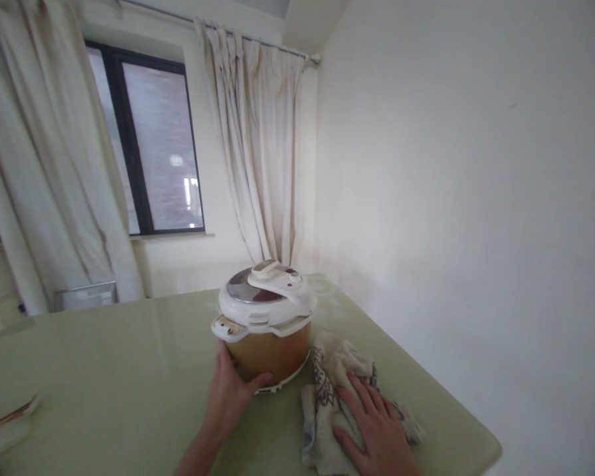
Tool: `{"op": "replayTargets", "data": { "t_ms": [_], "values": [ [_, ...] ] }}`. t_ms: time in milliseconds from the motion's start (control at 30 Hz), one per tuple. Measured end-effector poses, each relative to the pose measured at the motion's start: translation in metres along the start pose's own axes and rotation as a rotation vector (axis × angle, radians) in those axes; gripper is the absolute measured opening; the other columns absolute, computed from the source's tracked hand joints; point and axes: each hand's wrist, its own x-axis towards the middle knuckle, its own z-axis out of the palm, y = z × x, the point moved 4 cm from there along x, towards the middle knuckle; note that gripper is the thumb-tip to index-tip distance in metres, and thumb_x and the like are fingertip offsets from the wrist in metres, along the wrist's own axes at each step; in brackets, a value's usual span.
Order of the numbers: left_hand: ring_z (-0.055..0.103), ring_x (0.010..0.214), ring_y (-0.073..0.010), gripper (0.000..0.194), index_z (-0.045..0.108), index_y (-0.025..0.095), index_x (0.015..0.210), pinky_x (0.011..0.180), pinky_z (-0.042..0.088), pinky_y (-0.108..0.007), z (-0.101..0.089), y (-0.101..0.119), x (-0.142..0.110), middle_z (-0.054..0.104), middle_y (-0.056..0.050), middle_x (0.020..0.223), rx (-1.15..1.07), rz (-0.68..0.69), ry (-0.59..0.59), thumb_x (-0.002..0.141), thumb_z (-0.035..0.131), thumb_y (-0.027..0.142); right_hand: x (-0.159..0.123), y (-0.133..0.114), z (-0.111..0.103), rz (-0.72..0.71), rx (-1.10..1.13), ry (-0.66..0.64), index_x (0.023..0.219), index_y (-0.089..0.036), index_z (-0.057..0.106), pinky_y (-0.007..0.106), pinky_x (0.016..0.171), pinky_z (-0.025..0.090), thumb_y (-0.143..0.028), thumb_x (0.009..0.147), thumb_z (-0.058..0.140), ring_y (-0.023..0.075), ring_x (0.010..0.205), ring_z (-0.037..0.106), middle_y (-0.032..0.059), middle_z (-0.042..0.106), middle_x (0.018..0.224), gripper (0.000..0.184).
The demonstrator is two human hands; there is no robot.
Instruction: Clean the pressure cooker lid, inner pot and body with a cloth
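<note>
An electric pressure cooker (270, 354) with a gold-brown body and a white lid stands upright on the green tabletop. Against its lower left side rests my left hand (228, 390), thumb across the front and fingers curving round the side, partly hidden behind it. My right hand (374, 423) lies flat with fingers spread on a crumpled cream cloth (340, 357) with a dark pattern. The cloth is bunched on the tabletop just right of the cooker.
The glossy green table (129, 370) has its right edge beside a white wall (451, 198). A pale object with a brown strip (10, 420) lies at the far left. Behind the table are curtains (258, 132) and a dark-framed window (163, 145).
</note>
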Motion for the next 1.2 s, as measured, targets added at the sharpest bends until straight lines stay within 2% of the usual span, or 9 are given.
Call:
{"op": "replayTargets", "data": {
  "t_ms": [200, 367, 533, 633, 700, 800, 933, 1067, 1200],
  "values": [
    [0.031, 0.159, -0.0474, 0.138, 0.002, 0.008, 0.168, 0.122, 0.041, -0.061, 0.075, 0.040, 0.016, 0.028, -0.034, 0.169, 0.090, 0.068, 0.040, 0.071, 0.086, 0.060, 0.004, -0.003, 0.004, -0.003, -0.043, -0.014, 0.153, -0.047, 0.058, 0.065, 0.117, 0.044, -0.070, 0.094, 0.056, 0.0435, 0.149, 0.049, 0.0039, 0.046, 0.167, 0.063],
    [0.029, 0.159, -0.0481, 0.137, 0.003, 0.004, 0.167, 0.124, 0.038, -0.060, 0.111, 0.040, 0.044, 0.021, -0.036, 0.171, 0.045, 0.047, -0.044, 0.067, 0.087, 0.046, 0.008, -0.006, 0.001, 0.024, -0.045, -0.070, 0.155, -0.042, 0.057, 0.064, 0.120, 0.039, -0.072, 0.097, 0.052, 0.0422, 0.151, 0.046, 0.0049, 0.044, 0.169, 0.066],
    [0.062, 0.136, -0.0377, 0.108, 0.030, 0.013, 0.161, 0.107, 0.055, -0.052, 0.075, 0.000, 0.044, 0.052, -0.026, 0.159, -0.108, 0.081, -0.292, 0.071, 0.075, 0.051, 0.009, -0.011, -0.011, 0.026, -0.022, -0.053, 0.155, -0.040, 0.057, 0.058, 0.121, 0.037, -0.074, 0.099, 0.048, 0.0382, 0.151, 0.045, 0.0056, 0.046, 0.168, 0.066],
    [0.074, 0.099, -0.0313, 0.080, 0.056, 0.016, 0.136, 0.079, 0.061, -0.045, 0.031, -0.026, 0.015, 0.072, -0.018, 0.124, -0.109, 0.015, -0.165, 0.076, 0.064, 0.068, 0.010, -0.017, -0.019, 0.035, -0.036, -0.039, 0.149, -0.037, 0.062, 0.055, 0.117, 0.040, -0.071, 0.098, 0.052, 0.0374, 0.146, 0.049, 0.0080, 0.054, 0.162, 0.062],
    [0.068, 0.073, -0.0234, 0.058, 0.063, 0.020, 0.105, 0.068, 0.056, -0.038, 0.007, -0.031, -0.009, 0.072, -0.007, 0.090, -0.072, 0.006, -0.097, 0.080, 0.058, 0.073, 0.013, -0.023, -0.023, 0.048, -0.067, -0.034, 0.142, -0.036, 0.067, 0.053, 0.113, 0.042, -0.068, 0.098, 0.055, 0.0371, 0.141, 0.053, 0.0098, 0.060, 0.154, 0.056],
    [0.050, 0.057, -0.0163, 0.047, 0.047, 0.026, 0.073, 0.060, 0.041, -0.030, -0.012, -0.021, -0.037, 0.050, 0.004, 0.061, 0.005, 0.058, -0.077, 0.088, 0.049, 0.070, 0.028, -0.031, -0.028, 0.099, -0.143, -0.011, 0.135, -0.031, 0.071, 0.051, 0.106, 0.045, -0.062, 0.098, 0.057, 0.0374, 0.134, 0.057, 0.0132, 0.064, 0.147, 0.050],
    [0.031, 0.052, -0.0129, 0.047, 0.029, 0.028, 0.063, 0.058, 0.025, -0.030, -0.014, -0.008, -0.054, 0.027, 0.008, 0.054, 0.112, 0.140, -0.166, 0.088, 0.040, 0.066, 0.062, -0.044, -0.027, 0.197, -0.232, 0.014, 0.133, -0.024, 0.073, 0.052, 0.104, 0.042, -0.055, 0.094, 0.063, 0.0392, 0.129, 0.059, 0.0191, 0.065, 0.143, 0.051],
    [0.025, 0.053, -0.0126, 0.045, 0.023, 0.027, 0.060, 0.059, 0.020, -0.031, -0.011, -0.011, -0.057, 0.021, 0.007, 0.054, 0.202, 0.146, -0.227, 0.087, 0.036, 0.061, 0.084, -0.055, -0.016, 0.237, -0.249, 0.060, 0.120, -0.016, 0.076, 0.050, 0.100, 0.042, -0.051, 0.095, 0.061, 0.0381, 0.119, 0.064, 0.0220, 0.072, 0.124, 0.045],
    [0.027, 0.054, -0.0132, 0.043, 0.025, 0.027, 0.060, 0.060, 0.020, -0.031, -0.012, -0.016, -0.055, 0.024, 0.006, 0.054, 0.259, 0.114, -0.241, 0.088, 0.036, 0.057, 0.080, -0.054, -0.008, 0.242, -0.230, 0.184, 0.125, -0.019, 0.074, 0.048, 0.102, 0.041, -0.052, 0.099, 0.057, 0.0366, 0.123, 0.062, 0.0193, 0.069, 0.132, 0.045]
  ]
}}
